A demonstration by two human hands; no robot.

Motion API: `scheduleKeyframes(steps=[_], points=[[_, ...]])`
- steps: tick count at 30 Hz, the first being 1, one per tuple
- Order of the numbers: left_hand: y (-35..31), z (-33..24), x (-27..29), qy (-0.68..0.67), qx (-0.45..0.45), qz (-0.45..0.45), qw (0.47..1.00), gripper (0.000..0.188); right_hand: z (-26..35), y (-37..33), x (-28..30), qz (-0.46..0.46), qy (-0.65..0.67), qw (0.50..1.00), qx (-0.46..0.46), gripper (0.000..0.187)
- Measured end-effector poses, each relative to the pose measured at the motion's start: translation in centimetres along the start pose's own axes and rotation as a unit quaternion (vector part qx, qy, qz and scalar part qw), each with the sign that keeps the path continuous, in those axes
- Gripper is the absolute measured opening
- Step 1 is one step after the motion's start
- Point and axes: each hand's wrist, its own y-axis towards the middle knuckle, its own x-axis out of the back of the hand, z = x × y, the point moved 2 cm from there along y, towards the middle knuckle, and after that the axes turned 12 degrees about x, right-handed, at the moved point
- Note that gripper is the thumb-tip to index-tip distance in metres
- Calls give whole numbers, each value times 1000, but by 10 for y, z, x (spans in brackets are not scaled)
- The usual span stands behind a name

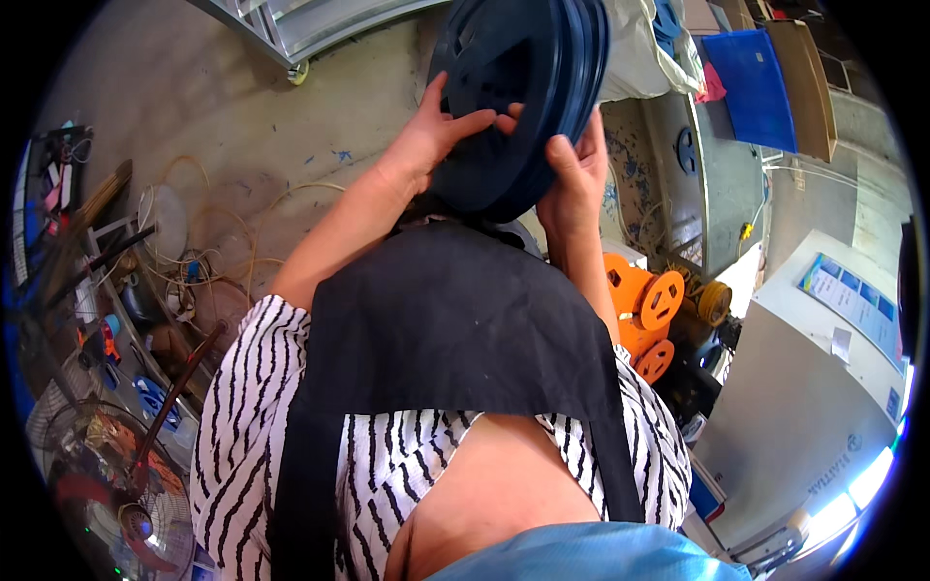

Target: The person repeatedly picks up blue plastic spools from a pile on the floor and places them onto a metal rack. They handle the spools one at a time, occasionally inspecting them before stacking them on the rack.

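In front of my body, at the top of the view, I hold a stack of dark blue round plastic reel discs (pixel 538 145), tilted nearly on edge. My left hand (pixel 418 145) grips its left side, with the thumb stretched over the face of the nearest disc. On the right side, my right hand (pixel 575 184) has its thumb on the edge; a few fingertips show through an opening in the disc. The lower part of the stack comes close to my black apron (pixel 465 320). The far fingers of both hands are partly hidden behind the discs.
Orange reels (pixel 662 300) stand close to my right elbow. Farther right are a grey bench (pixel 717 184), a blue bin (pixel 751 87) and a large white machine (pixel 794 358). A white sack (pixel 639 53) lies beyond the stack. Loose hoses and a fan (pixel 116 504) are at left.
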Motion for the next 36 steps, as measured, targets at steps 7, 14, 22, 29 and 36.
scheduleKeyframes(steps=[7,14,22,29,36], points=[[27,12,49,-173,-161,183,954,55,32,21,57,-59,7,997,-40,51],[3,-2,58,-291,-185,211,914,63,15,43,132,-121,62,991,-17,47],[12,-32,58,-382,-185,314,849,68,25,62,141,-141,77,987,25,40],[32,-36,97,-306,-221,326,867,73,52,37,187,-121,273,954,38,47],[12,-48,127,-269,-245,283,887,80,70,26,158,24,421,902,97,38]])
